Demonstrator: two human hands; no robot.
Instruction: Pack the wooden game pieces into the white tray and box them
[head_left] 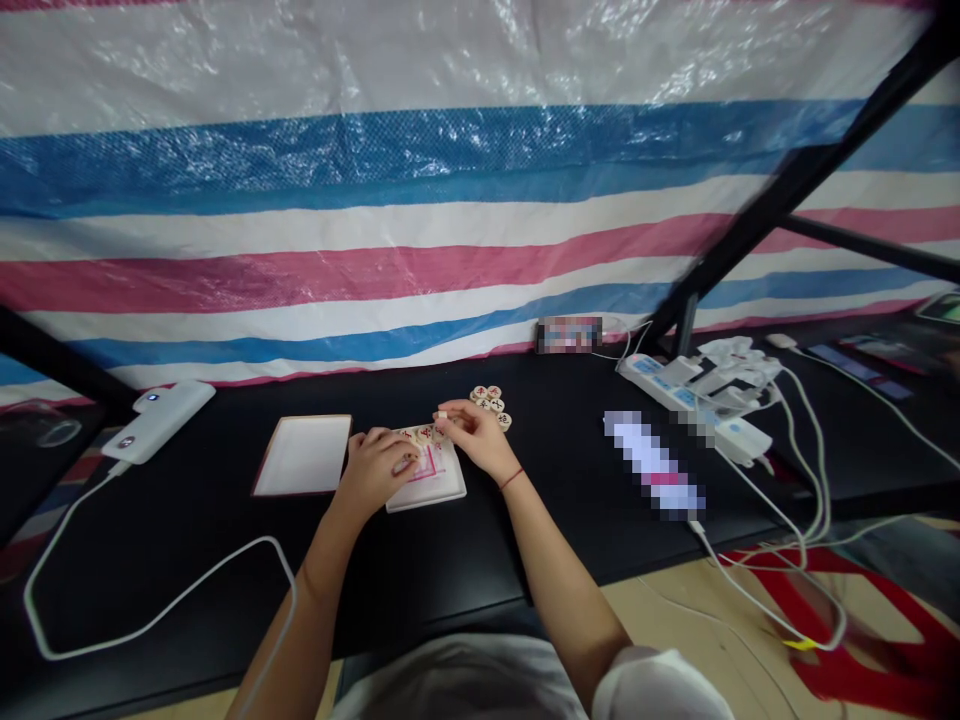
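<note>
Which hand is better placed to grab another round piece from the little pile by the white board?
Probably the right hand: it sits just beside the pile, though its fingertips pinch one piece. The left hand rests on the white board, farther from the pile.

Striped plastic tarp (450, 200) as wall, black table (187, 540), black metal frame (787, 180), tan floor (697, 620)

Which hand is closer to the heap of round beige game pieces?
Right. The right hand lies beside the heap of round beige pieces; the left hand rests farther left, over the white square box.
</note>
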